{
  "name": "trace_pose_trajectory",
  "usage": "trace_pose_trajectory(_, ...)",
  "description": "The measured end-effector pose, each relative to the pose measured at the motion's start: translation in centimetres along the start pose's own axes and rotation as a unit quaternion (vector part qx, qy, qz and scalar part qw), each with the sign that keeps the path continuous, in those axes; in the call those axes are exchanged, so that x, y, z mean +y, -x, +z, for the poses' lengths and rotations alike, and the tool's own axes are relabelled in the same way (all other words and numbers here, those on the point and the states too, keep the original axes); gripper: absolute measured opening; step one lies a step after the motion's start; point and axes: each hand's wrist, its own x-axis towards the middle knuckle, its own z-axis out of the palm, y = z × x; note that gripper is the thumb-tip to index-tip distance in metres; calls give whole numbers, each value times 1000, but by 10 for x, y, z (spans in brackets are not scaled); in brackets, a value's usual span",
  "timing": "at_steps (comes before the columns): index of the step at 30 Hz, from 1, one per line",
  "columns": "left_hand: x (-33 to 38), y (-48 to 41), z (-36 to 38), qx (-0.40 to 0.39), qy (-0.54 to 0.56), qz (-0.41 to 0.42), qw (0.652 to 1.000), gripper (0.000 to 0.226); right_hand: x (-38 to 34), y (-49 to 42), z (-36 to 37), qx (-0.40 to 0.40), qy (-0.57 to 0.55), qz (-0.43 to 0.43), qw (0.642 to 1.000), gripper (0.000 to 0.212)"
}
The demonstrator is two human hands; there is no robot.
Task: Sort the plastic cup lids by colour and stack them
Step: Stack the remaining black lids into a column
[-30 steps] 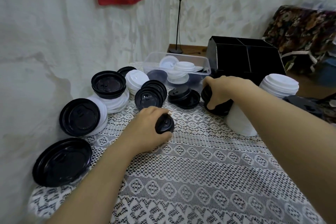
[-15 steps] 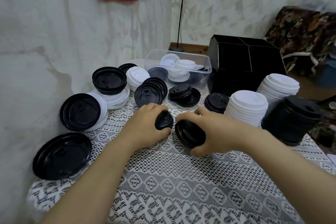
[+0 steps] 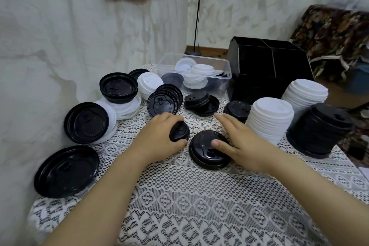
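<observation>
My left hand (image 3: pixel 159 136) grips a small black lid (image 3: pixel 179 131) standing on edge on the lace tablecloth (image 3: pixel 199 205). My right hand (image 3: pixel 237 142) lies with straight fingers over a larger black lid (image 3: pixel 203 146) that sits flat on the cloth, thumb touching its top. To the right stand two white lid stacks (image 3: pixel 270 120) (image 3: pixel 305 94) and a tall black lid stack (image 3: pixel 317 130). Loose black and white lids lie mixed at the left and back, among them a big black lid (image 3: pixel 65 171) and a black-on-white pair (image 3: pixel 87 123).
A clear plastic tub (image 3: pixel 169 66) with several white and black lids stands at the back. A black divided box (image 3: pixel 269 66) is behind the stacks. The wall runs close along the left. A patterned sofa (image 3: pixel 335 32) sits far right.
My right hand took a black lid from near the white stack, carried it to the middle and set it flat, then straightened its fingers over it. My left hand kept its small lid.
</observation>
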Motion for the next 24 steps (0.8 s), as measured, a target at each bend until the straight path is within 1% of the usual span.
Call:
trace_pose_trajectory(5,1,0,0,-6,4,0,1000,63,16,-5,1,33,22,46,998,89)
trace_pose_trajectory(7,1,1,0,-6,4,0,1000,63,16,-10,0,51,0,58,997,82)
trace_pose_trajectory(9,1,1,-1,-6,2,-1,1000,63,12,-22,-4,92,-6,69,993,73)
trace_pose_trajectory(10,1,1,-1,-6,2,-1,1000,63,9,-30,-8,114,12,80,990,69)
trace_pose_trajectory(12,1,0,-1,-8,2,-2,1000,63,4,-48,-15,136,94,112,980,63)
trace_pose_trajectory(13,1,1,0,-9,3,-3,1000,63,3,-57,-18,126,144,130,973,61)
trace_pose_trajectory(15,2,1,0,-9,7,-4,1000,63,2,-72,-22,75,223,179,955,61)
trace_pose_trajectory(17,2,0,0,-10,8,-3,1000,63,2,-82,-25,22,257,223,940,68)
trace_pose_trajectory(21,1,0,0,-9,3,3,1000,62,2,-95,-30,-22,239,247,939,75)
trace_pose_trajectory(24,1,-1,1,-10,6,3,1000,62,3,-99,-33,-37,213,271,938,73)
